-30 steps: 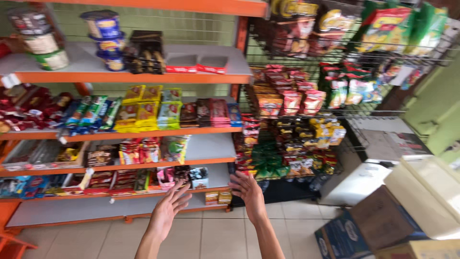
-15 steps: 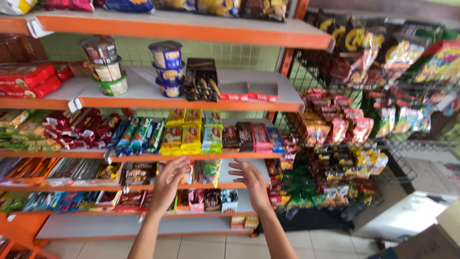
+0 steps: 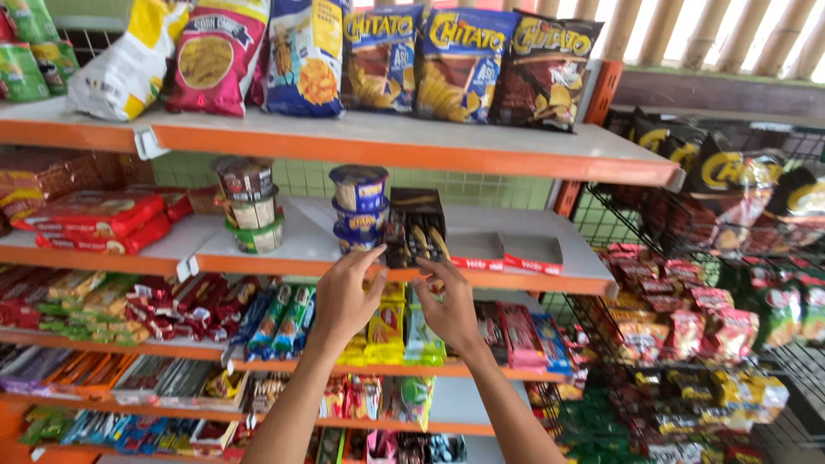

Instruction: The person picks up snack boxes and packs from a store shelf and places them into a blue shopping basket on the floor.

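Here, both hands raised at front edge of orange-edged middle shelf (image 3: 533,279). Left hand (image 3: 344,296) fingers spread, tips just below dark cardboard display box of snack sticks (image 3: 416,228); right hand (image 3: 451,305) fingers loosely curled, tips touching box's lower front, nothing pinched. Box sits at shelf front edge, just right of stacked blue-lidded cups (image 3: 358,206). Risk: box tipping forward off edge, or nudged sideways into cups. Open room: bare shelf behind flat red packets (image 3: 507,258) to right.
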